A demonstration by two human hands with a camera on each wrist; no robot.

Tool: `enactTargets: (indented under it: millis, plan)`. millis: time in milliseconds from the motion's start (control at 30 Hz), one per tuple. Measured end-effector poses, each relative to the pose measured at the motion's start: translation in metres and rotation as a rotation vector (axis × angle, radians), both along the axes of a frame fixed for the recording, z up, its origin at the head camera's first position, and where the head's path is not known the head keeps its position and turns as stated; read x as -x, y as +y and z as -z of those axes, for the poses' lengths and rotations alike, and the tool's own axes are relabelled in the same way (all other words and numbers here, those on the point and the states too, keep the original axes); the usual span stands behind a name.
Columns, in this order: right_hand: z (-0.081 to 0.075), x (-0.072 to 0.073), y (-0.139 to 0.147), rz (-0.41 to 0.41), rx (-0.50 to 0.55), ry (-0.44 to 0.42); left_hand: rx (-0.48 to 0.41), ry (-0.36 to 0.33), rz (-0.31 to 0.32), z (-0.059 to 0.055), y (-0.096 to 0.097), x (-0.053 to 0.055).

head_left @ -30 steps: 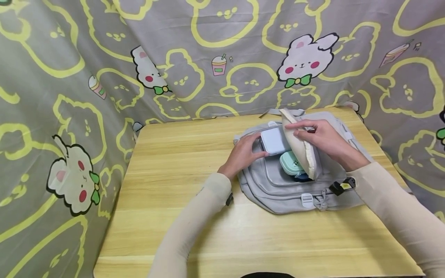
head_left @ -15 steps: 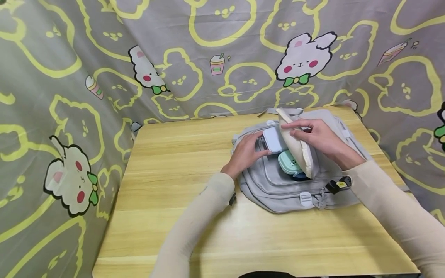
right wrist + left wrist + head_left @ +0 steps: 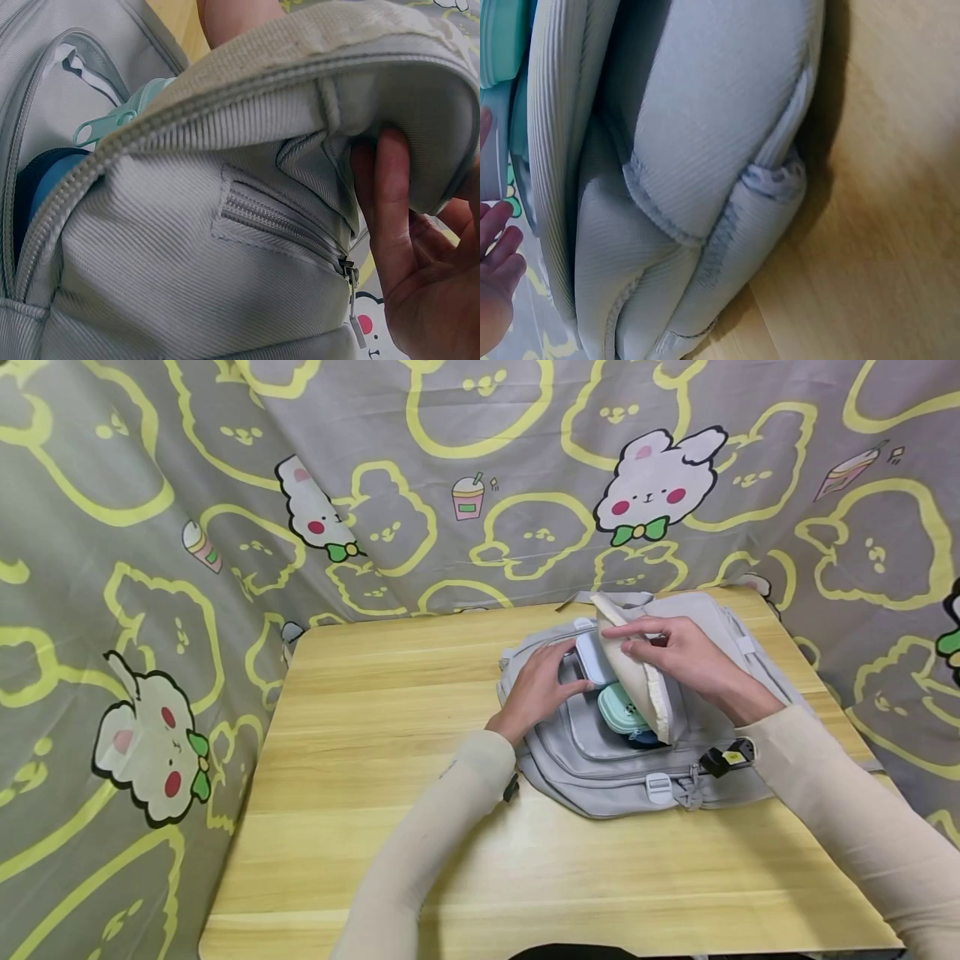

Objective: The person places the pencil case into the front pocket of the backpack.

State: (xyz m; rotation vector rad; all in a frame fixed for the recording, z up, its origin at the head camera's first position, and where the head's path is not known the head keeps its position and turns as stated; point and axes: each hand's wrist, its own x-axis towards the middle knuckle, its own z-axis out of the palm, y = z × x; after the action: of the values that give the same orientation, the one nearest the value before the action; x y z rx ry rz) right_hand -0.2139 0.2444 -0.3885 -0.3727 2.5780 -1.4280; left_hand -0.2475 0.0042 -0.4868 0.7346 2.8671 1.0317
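A grey backpack (image 3: 555,777) lies on the table with its front pocket unzipped. My left hand (image 3: 534,689) grips a pale blue, round-cornered box (image 3: 595,658) at the pocket's mouth, thumb on the near side. In the left wrist view, its fingers show beside the box (image 3: 493,142) at the left edge. My right hand (image 3: 690,660) pinches the cream-edged pocket flap (image 3: 633,681) and holds it raised. From the right wrist, the flap (image 3: 225,97) curves over the pocket, with fingers (image 3: 394,195) against it. A mint-green zip case (image 3: 622,708) sits in the pocket, above a dark blue item (image 3: 52,176).
The wooden table (image 3: 360,735) extends left and in front of the backpack. A patterned grey curtain (image 3: 465,452) hangs behind and along the left. A white buckle (image 3: 659,788) and loose strap lie at the backpack's near side.
My left hand has moved slightly right with the pale blue box, which now sits farther under the raised flap. My right hand still holds the flap, almost unmoved.
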Motion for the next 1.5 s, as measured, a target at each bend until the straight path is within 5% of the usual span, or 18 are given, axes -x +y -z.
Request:
enactTargets:
  millis: [1100,1267,1500]
  plan:
    - [0.003,0.0,0.001,-0.011,-0.014,0.015,0.027,0.01,0.01,-0.002,0.014,0.002]
    - [0.002,-0.002,-0.002,0.005,-0.038,0.075,0.025,-0.012,0.017,-0.005,0.01,0.004]
    - [0.0,-0.005,-0.008,0.005,-0.196,0.318,0.03,0.012,0.006,-0.01,-0.006,0.009]
